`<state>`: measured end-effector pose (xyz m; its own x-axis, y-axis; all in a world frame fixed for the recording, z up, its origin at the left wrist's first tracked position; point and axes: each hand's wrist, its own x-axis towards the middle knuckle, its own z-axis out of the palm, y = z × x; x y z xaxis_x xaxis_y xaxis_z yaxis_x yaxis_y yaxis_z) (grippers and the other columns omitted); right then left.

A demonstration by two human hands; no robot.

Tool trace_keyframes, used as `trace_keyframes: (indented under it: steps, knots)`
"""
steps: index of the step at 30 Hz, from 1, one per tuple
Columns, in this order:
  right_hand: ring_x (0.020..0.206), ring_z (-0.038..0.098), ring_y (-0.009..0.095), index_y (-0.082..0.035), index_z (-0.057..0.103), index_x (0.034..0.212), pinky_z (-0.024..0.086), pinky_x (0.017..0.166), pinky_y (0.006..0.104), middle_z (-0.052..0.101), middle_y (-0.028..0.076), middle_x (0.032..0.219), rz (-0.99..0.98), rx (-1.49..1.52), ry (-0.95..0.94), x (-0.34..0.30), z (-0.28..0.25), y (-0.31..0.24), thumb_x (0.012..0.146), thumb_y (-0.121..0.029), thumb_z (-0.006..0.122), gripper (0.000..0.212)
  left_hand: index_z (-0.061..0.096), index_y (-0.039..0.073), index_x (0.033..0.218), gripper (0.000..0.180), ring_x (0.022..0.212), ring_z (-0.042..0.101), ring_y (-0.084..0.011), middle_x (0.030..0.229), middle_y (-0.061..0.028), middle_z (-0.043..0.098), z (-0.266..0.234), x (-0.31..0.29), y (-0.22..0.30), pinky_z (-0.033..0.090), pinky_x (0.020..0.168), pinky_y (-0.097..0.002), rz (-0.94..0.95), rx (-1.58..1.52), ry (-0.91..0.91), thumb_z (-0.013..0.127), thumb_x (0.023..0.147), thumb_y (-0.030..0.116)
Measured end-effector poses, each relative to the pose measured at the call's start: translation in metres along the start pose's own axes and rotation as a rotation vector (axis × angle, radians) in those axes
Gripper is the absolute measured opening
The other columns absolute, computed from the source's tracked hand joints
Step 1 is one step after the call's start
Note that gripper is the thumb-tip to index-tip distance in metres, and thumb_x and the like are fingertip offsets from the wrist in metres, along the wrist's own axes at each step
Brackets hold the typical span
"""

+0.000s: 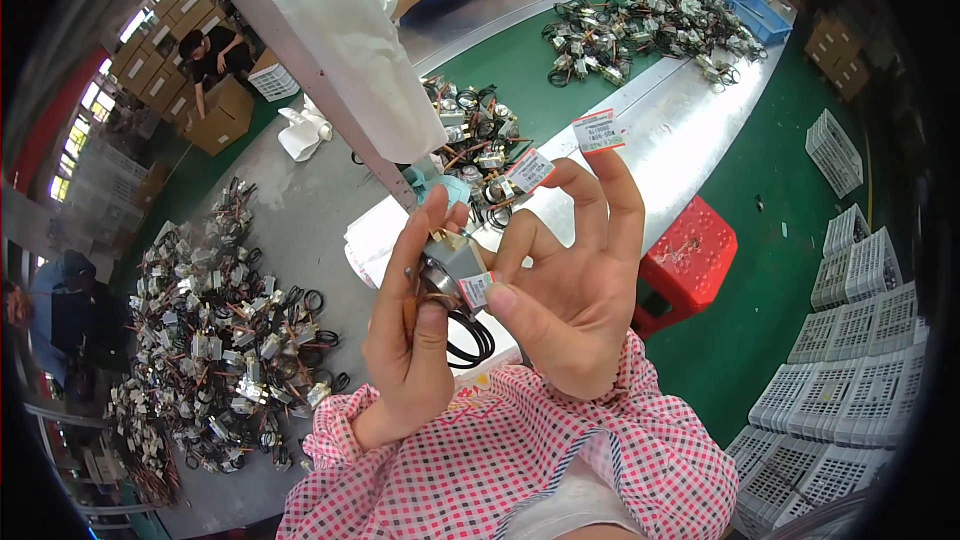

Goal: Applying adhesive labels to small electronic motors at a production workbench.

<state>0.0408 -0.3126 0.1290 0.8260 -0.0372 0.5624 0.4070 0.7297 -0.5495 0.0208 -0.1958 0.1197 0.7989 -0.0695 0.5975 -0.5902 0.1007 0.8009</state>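
Observation:
My left hand point(408, 325) holds up a small grey, boxy metal part point(458, 258), its fingers on one side and thumb below. A coiled black cable or thin tube point(474, 342) hangs beneath it. My right hand point(583, 305) pinches a small red-and-white sticker point(475, 290) between thumb and index finger, against the part's lower corner. Two more such stickers cling to that hand's raised fingertips: a middle sticker point(530, 171) and an upper sticker point(599, 130).
Heaps of similar wired parts lie at left point(225, 350), behind my hands, and at far right point(640, 30). A metal post point(300, 65) carries a white plastic roll point(360, 60). A red stool point(700, 250) and grey crates point(850, 380) stand right. Other people work beyond.

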Motion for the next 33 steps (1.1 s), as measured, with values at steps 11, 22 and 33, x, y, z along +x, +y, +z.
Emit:
trace_keyframes:
  steps: [11, 22, 33]
  knots:
    - [0.078, 0.052, 0.015, -0.005, 0.008, 0.135, 0.043, 0.093, 0.0420, 0.025, 0.012, 0.121, 0.015, -0.021, 0.006, 0.0001, -0.0022, 0.0004, 0.070, 0.016, 0.055, 0.084, 0.022, -0.007, 0.134, 0.049, 0.125, 0.035, -0.0322, 0.139, -0.0214, 0.028, 0.0002, 0.0006, -0.0006, 0.030, 0.101, -0.0391, -0.023, 0.017, 0.005, 0.027, 0.086, -0.003]
    - [0.076, 0.051, 0.017, -0.008, 0.009, 0.138, 0.047, 0.081, 0.0370, 0.027, 0.012, 0.128, 0.009, -0.046, 0.043, -0.0014, -0.0019, 0.0028, 0.067, 0.014, 0.060, 0.089, 0.022, -0.008, 0.134, 0.045, 0.125, 0.035, -0.0309, 0.139, -0.0207, 0.028, 0.0010, 0.0009, 0.0007, 0.032, 0.100, -0.0383, -0.008, 0.046, -0.003, 0.028, 0.090, 0.003]
    - [0.077, 0.051, 0.016, -0.007, 0.011, 0.137, 0.048, 0.079, 0.0334, 0.027, 0.013, 0.127, 0.025, -0.035, 0.052, -0.0020, -0.0017, 0.0050, 0.068, 0.015, 0.058, 0.086, 0.024, -0.009, 0.133, 0.045, 0.123, 0.038, -0.0286, 0.137, -0.0202, 0.031, 0.0017, -0.0009, -0.0025, 0.036, 0.097, -0.0351, -0.001, 0.083, 0.030, 0.029, 0.090, 0.002]
